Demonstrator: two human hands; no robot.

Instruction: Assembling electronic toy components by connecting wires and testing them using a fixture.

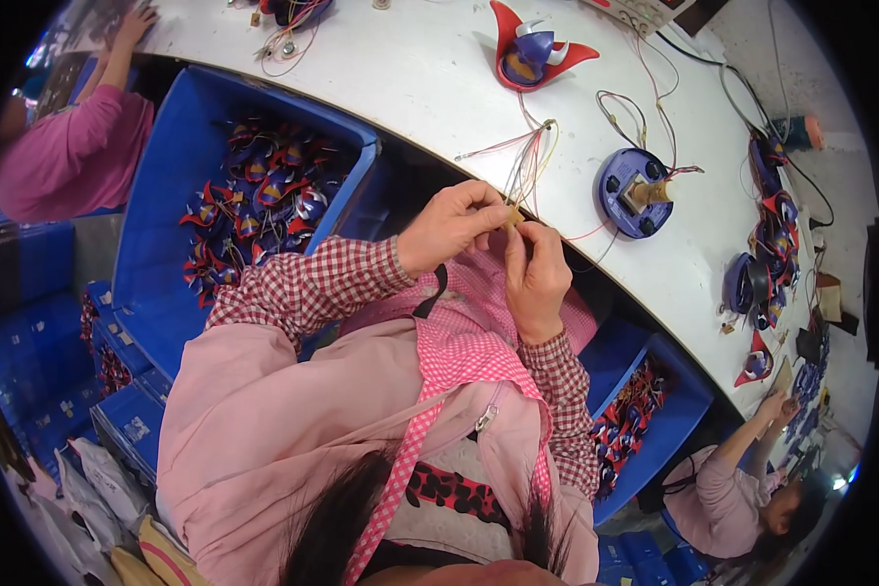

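Observation:
My left hand [458, 227] and my right hand [537, 276] meet at the front edge of the white table. Their thumbs and fingers pinch the ends of several thin wires [531, 161], with a tiny yellowish bit between the fingertips that is too small to name. The loose wires fan out over the tabletop beyond my hands. Farther back lies a toy part [531, 57] with a purple body, red wing-like sides and pale horns; wires trail from it toward the bunch. To the right rests a round purple base [615, 207] with a brownish block and wires on it.
A large blue bin [139, 230] of red and purple toy parts stands at my left, and a smaller blue bin [676, 415] at my right. More parts [777, 239] line the table's far right. People [63, 156] work at both sides. Cables run along the back.

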